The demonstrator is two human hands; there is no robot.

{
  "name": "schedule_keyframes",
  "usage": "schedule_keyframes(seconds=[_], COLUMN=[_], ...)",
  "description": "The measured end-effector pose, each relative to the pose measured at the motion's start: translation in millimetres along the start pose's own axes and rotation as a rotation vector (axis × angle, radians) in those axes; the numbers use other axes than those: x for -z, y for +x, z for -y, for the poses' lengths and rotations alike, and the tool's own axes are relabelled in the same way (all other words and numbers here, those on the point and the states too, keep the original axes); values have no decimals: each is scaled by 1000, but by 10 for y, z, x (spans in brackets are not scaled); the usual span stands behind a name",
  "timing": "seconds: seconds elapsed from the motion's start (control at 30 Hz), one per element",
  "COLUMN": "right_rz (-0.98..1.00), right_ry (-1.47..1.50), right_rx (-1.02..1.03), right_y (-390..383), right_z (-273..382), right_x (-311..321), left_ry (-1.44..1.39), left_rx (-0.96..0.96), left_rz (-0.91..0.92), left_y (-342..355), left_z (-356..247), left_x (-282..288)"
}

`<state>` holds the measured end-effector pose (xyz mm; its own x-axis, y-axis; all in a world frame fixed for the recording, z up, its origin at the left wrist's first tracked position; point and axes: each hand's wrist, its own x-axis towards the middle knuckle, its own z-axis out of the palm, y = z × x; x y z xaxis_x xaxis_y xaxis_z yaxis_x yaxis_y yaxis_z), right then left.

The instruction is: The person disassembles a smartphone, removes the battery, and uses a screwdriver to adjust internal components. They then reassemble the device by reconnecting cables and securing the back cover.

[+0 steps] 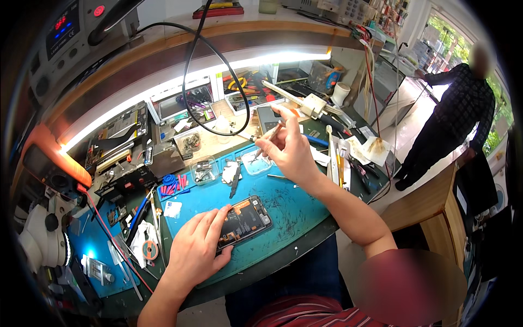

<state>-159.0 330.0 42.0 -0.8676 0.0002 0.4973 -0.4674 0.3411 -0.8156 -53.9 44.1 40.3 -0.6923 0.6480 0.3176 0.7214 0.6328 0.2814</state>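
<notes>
A smartphone (248, 218) with its back off, the dark battery and inner parts showing, lies tilted on the blue work mat (294, 218). My left hand (197, 248) grips its left end, fingers over the top and thumb along the near edge. Farther off, my right hand (289, 150) pinches a slim screwdriver (271, 136) that slants down. Its tip is over or in a small clear plastic tray (256, 163) of tiny parts; contact cannot be made out. A second clear tray (204, 171) with small metal pieces sits left of it, beside a dark narrow strip-shaped part (235, 182).
A black cable (248, 103) loops down over the bench. An orange multimeter (60, 158) and a metal fixture (169, 158) stand left. Screwdrivers and pliers (360, 177) lie right, near a glue gun (313, 105). Another person (460, 103) stands beyond the bench at right.
</notes>
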Motion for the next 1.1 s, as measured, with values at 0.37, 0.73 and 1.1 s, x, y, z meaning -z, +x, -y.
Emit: schedule_keyframes(seconds=[0.37,0.73,1.1], right_rz=[-3,411,601], right_ry=[-28,-168,-490], right_rx=[49,484,1002], right_y=[-27,-432,-666], right_z=[-279,103,33], right_x=[61,42,8], left_ry=[-64,-134,327], left_rx=[61,112,-73], left_rz=[77,175,165], left_y=[0,-56,-181], left_z=[27,85,13], left_x=[85,182,-13])
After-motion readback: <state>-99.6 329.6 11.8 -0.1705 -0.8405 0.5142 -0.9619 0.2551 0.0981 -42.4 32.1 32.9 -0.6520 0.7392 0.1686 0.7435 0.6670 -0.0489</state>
